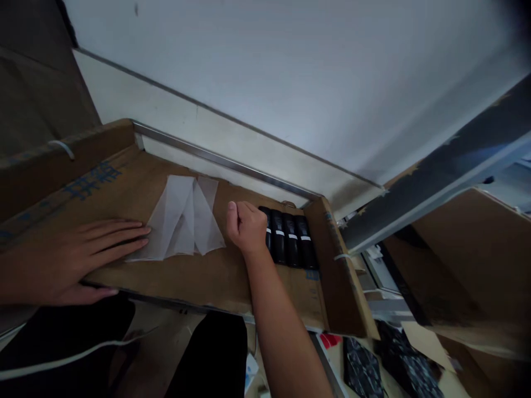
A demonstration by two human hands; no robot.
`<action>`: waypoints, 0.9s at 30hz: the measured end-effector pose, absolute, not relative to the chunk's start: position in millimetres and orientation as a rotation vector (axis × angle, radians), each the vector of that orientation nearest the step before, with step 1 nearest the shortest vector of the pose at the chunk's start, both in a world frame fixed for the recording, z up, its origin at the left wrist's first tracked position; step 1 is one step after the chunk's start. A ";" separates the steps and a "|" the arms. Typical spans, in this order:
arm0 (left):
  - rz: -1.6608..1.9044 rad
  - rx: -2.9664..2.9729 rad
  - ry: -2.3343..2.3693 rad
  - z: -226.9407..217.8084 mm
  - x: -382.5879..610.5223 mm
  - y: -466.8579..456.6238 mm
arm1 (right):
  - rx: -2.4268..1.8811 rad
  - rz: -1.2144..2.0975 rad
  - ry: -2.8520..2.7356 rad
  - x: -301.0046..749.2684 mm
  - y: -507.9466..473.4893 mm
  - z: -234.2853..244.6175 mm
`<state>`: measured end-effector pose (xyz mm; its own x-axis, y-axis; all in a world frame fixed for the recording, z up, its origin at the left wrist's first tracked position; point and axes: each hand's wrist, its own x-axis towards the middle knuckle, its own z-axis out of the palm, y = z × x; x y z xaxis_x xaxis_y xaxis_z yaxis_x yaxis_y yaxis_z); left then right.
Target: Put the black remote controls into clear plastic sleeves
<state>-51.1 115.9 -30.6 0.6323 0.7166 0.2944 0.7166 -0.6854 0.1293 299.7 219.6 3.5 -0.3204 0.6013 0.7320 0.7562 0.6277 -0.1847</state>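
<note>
Perhaps a slip of the flat, open left hand (93,249) skews the translucent sheets (188,213) between both hands; the clenched right hand (248,224), contents hidden, could knock the 4 black containers (292,246) beside it.

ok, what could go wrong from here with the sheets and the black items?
Sheets: they are thin and overlap, so one pick might bring up several; the left hand, at their left edge, could also crease them.
Black items: they lie side by side close to the closed right hand, so a sideways swing might knock the row askew.
Cardboard tray: no raised wall shows along its near edge, so things could slide off there.
</note>
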 end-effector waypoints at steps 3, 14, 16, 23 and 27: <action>0.529 2.887 1.142 -29.4 -52.5 116.7 | -1.120 -0.273 -1.989 305.1 223.6 1.7; 0.601 2.868 1.160 -30.2 -50.3 113.1 | -1.356 -0.285 -2.166 297.6 216.5 -7.0; 0.606 2.900 1.152 -28.1 -49.3 112.6 | -1.390 -0.270 -2.178 297.0 214.3 -7.9; 0.626 2.934 1.144 -22.6 -47.2 112.1 | -1.485 -0.237 -2.210 294.7 208.0 -9.2; 0.575 2.889 1.185 -20.6 -46.6 110.9 | -1.528 -0.220 -2.230 292.9 206.0 -8.6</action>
